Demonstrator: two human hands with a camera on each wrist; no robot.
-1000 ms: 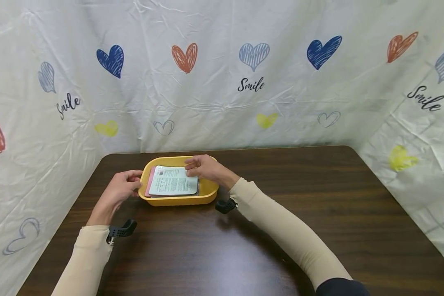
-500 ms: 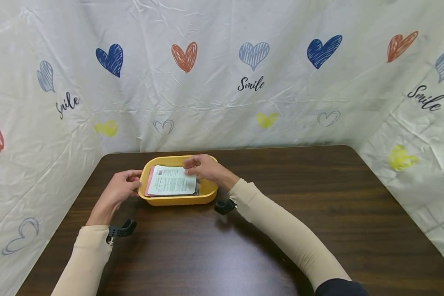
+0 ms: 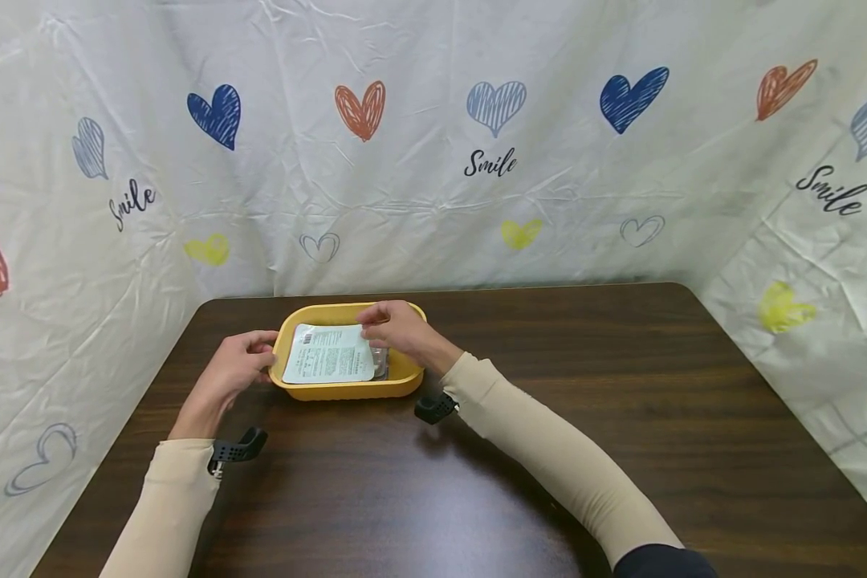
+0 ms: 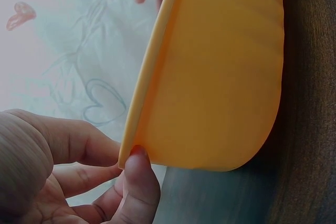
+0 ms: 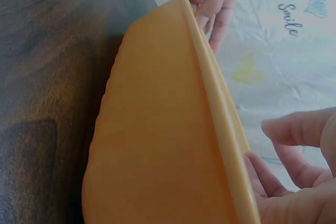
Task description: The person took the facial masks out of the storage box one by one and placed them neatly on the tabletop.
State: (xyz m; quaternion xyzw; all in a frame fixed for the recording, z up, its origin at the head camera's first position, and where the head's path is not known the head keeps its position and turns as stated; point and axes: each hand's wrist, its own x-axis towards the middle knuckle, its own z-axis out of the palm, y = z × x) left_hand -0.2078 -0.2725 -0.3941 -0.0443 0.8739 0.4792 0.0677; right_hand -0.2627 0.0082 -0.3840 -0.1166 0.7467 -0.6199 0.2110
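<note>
A yellow oval-ended tray (image 3: 354,391) stands near the table's back edge in the head view. Inside lies a flat pale-blue packet (image 3: 328,353) printed with small text and a barcode. Another packet with a clear, dark edge (image 3: 380,365) shows from under its right side. My left hand (image 3: 234,365) pinches the tray's left rim between thumb and fingers, as the left wrist view confirms. My right hand (image 3: 405,331) reaches over the right end, its fingertips at the pale-blue packet's upper right corner. In the right wrist view its fingers (image 5: 299,127) look spread; the rim hides some fingertips.
The dark wooden table (image 3: 585,385) extends to the right and in front of the tray. Behind it and at both sides hangs a white sheet (image 3: 419,185) with printed hearts and "Smile" lettering.
The pale-blue packet has slid left in the tray, covering the pink edge at its left and baring more of the packet below. My right hand has shifted slightly left; the left stays put.
</note>
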